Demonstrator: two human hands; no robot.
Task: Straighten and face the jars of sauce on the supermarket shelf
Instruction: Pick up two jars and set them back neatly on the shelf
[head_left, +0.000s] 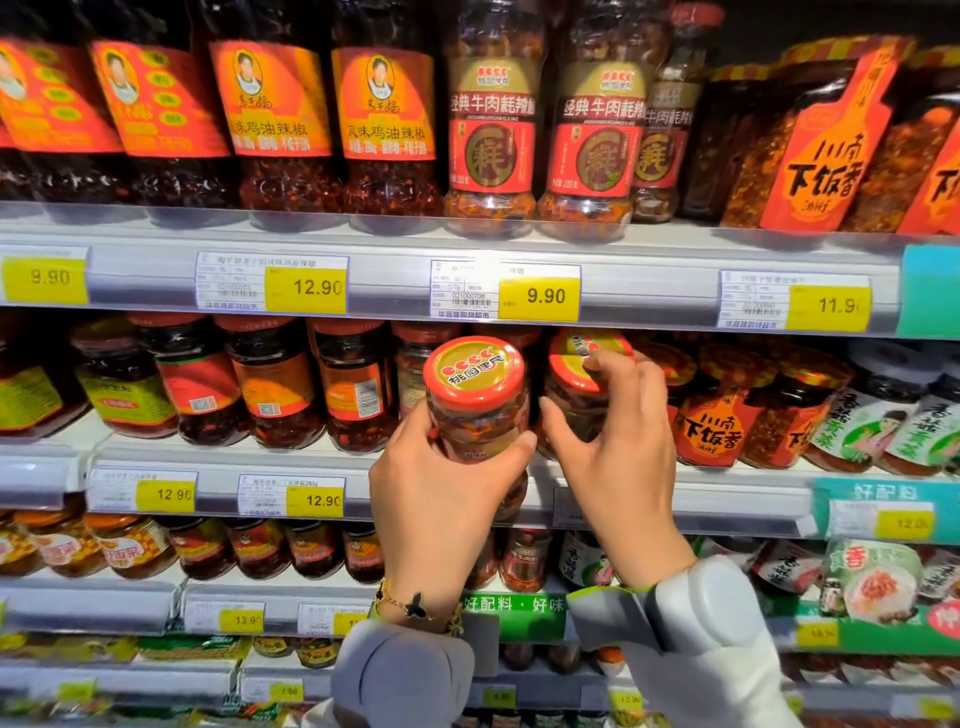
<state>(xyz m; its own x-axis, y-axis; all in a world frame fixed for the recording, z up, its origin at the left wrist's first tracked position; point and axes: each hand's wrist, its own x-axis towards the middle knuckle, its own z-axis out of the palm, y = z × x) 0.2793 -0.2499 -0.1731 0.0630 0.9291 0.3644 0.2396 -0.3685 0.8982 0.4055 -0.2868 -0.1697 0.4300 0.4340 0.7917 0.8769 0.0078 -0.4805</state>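
L hand (441, 483) wrapped around body of a chili sauce jar (478, 410), red/gold lid tilted toward cam, held in front of the middle shelf edge (727, 499). R hand (613, 441) grips the neighbouring jar (576, 395) just to the right, fingertips on its lid, thumb on the glass; that jar sits on the shelf. 2 jars nearly touching. Upper shelf tags (540, 296) read 9.90 and 12.90. Gold bracelet (415, 608) on L wrist.

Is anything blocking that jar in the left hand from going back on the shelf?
Possibly. The right hand grips a neighbouring jar right beside the held jar; the spot behind it is hidden.
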